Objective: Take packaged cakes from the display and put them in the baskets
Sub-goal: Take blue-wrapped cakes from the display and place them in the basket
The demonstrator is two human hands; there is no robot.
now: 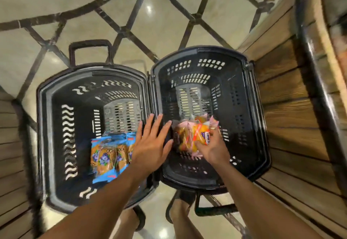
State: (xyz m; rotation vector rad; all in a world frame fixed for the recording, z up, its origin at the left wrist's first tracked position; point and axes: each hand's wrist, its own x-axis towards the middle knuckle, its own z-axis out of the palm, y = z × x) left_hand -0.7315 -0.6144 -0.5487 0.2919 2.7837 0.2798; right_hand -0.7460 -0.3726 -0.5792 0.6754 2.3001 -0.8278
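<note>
Gripping pink-wrapped cakes [188,138] w/ R hand [213,149] in R basket [237,92]; L hand [151,145] splayed flat, holding nothing.

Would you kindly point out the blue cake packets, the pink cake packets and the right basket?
blue cake packets [104,157]: head view, front of a middle packet.
pink cake packets [185,139]: head view, wrapper over the yellow cake.
right basket [244,107]: head view, its perforated right inner wall.
</note>
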